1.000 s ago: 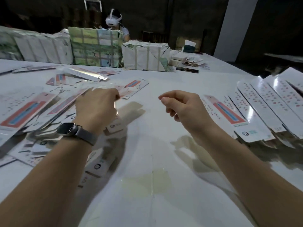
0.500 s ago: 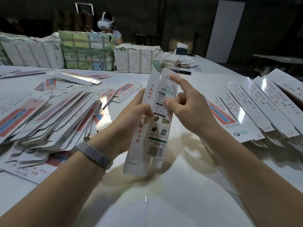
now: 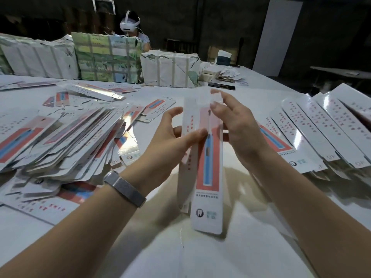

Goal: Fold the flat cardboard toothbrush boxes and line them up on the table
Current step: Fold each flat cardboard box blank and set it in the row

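A: Turning now; the box [image 3: 207,167], back-face toward us half a second ago, shows its brush side, upright over the table [image 3: 251,247].

B: Left hand [image 3: 166,141] pinches its edge; right hand [image 3: 239,125] fingertips pinch the top flap. Folding's begun.

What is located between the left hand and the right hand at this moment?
In the head view, one toothbrush box stands upright between the left hand and the right hand; both hands hold it above the white table.
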Motion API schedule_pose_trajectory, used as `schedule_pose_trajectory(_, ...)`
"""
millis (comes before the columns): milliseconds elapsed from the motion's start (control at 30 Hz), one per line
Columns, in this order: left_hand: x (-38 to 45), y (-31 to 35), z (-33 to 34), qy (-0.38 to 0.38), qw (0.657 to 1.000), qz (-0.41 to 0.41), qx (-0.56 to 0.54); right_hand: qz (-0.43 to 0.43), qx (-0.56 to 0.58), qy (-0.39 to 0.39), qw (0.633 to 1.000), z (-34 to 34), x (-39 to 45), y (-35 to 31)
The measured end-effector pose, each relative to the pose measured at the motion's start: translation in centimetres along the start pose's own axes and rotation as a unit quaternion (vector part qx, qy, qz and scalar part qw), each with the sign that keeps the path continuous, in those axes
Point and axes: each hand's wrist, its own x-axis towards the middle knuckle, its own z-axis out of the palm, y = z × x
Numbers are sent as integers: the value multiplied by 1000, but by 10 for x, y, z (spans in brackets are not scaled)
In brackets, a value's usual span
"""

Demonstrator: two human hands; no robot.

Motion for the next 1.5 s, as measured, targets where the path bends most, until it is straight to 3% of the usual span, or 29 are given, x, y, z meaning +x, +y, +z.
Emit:
schedule_pose_trajectory(200,-3,3,1,-3,999,29,-27,-84,-218,75,969,-1,2,12)
schedule_pose_trajectory(333,-8,4,4,-49,992,-42,-112,-99,-274,82,953,2,1,13)
schedule_pose_trajectory(467,-12,5,4,-73,980,-83,-166,-37,-165,65,983,7,-3,12)
schedule_pose_trajectory(533,-12,5,4,-76,978,-99,-167,-38,-169,76,982,7,-3,11)
schedule_pose_trajectory(800,-14,4,12,-98,987,-111,-67,36,-7,100,994,5,-4,1)
schedule_pose_trajectory(967,-16,3,15,-132,980,-129,-69,97,-18,77,992,-3,-1,-7)
schedule_pose_trajectory(1100,-13,0,21,-90,987,-119,-62,118,-8,64,991,-11,1,-17)
schedule_pose_trajectory(1300,-7,-4,14,-103,969,-114,-195,84,36,88,992,-10,1,-14)
schedule_pose_trajectory(1400,-4,-5,5,-118,967,-85,-209,126,44,12,991,-3,1,-7)
schedule_pose_trajectory(1500,-6,-5,-1,-137,959,-88,-232,135,146,-67,978,2,-2,-4)
